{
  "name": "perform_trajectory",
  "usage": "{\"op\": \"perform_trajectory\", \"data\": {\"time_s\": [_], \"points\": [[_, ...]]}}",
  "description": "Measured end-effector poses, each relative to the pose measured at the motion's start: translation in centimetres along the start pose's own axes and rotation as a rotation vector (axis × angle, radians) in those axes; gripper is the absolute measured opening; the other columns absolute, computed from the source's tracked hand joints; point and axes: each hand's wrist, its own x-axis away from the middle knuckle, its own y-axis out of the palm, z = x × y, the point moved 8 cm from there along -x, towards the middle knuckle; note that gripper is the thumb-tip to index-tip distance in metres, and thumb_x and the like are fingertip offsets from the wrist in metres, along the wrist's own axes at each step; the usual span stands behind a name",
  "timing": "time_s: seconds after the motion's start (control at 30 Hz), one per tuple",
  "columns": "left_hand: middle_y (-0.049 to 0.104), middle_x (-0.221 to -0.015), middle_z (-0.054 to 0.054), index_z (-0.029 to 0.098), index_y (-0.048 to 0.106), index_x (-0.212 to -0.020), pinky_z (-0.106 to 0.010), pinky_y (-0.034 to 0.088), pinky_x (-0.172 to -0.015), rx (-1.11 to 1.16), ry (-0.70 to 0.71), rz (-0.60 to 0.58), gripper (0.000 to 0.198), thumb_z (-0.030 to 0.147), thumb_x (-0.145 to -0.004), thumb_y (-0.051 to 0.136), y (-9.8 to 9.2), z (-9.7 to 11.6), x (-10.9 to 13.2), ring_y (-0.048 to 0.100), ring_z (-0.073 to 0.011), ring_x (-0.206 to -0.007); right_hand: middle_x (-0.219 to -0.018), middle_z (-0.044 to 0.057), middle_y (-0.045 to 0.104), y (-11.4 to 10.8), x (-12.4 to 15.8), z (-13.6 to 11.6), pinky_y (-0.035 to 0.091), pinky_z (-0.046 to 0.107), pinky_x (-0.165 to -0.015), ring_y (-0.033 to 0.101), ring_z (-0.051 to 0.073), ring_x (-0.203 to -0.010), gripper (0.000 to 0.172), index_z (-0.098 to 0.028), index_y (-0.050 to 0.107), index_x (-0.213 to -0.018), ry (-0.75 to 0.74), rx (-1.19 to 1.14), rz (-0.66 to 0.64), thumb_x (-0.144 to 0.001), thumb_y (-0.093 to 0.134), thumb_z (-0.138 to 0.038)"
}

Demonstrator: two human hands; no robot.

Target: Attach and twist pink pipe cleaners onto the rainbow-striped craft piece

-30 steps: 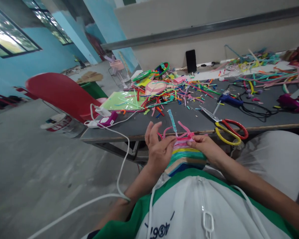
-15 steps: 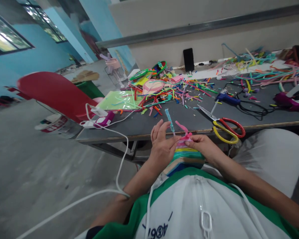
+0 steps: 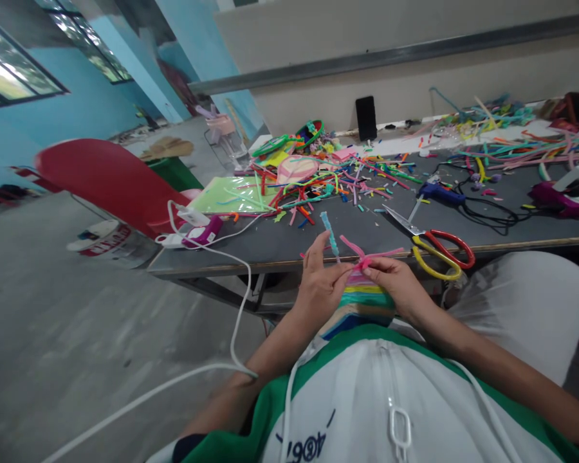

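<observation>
Pink pipe cleaners meet in a small twisted knot between my two hands, just off the table's front edge. My left hand pinches the knot from the left with thumb and forefinger, its other fingers raised. From the right, my right hand pinches the same pink piece, and one pink end sticks out over its fingers. A light blue fuzzy stick stands up beside my left fingers; its lower end is hidden. Below the hands, striped bundles of pipe cleaners in pink, yellow, teal and beige lie near my lap.
Scissors with red and yellow handles rest at the table edge. Behind are a blue glue gun, a black phone, a green sheet and scattered pipe cleaner scraps. A white cable crosses my left forearm.
The pink piece now shows a long end stretching right over my right hand. My left fingers have drawn together slightly. Both hands stay in nearly the same place.
</observation>
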Motion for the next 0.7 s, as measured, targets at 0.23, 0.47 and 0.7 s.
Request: {"op": "perform_trajectory", "data": {"time_s": [0.23, 0.47, 0.7], "points": [[0.027, -0.149, -0.009, 0.02, 0.073, -0.095, -0.046, 0.039, -0.102, 0.029, -0.045, -0.002, 0.02, 0.021, -0.085, 0.056, 0.3, -0.7, 0.1, 0.045, -0.0264, -0.122, -0.072, -0.003, 0.067, 0.0, -0.5, 0.1, 0.047, 0.029, -0.07, 0.059, 0.013, -0.067, 0.022, -0.022, 0.07, -0.076, 0.057, -0.113, -0.007, -0.058, 0.081, -0.025], [0.026, -0.149, -0.009, 0.021, 0.073, -0.097, -0.045, 0.038, -0.103, -0.025, -0.037, -0.011, 0.021, 0.021, -0.086, 0.055, 0.1, -0.4, 0.2, 0.044, -0.0268, -0.123, -0.078, -0.004, 0.065, 0.1, -0.4, -0.7, 0.045, 0.026, -0.069, 0.058, 0.013, -0.072, 0.026, -0.025, 0.066, -0.083, -0.042, -0.102, -0.073, -0.061, 0.079, -0.02], [0.028, -0.148, -0.01, 0.019, 0.072, -0.096, -0.047, 0.04, -0.101, -0.016, -0.013, 0.016, 0.019, 0.02, -0.086, 0.056, 0.5, -0.4, 0.2, 0.046, -0.0265, -0.12, -0.076, -0.002, 0.067, -0.4, -1.0, -1.2, 0.043, 0.027, -0.067, 0.057, 0.014, -0.071, 0.015, -0.022, 0.068, -0.079, -0.152, 0.169, -0.02, -0.067, 0.076, -0.026]]}}
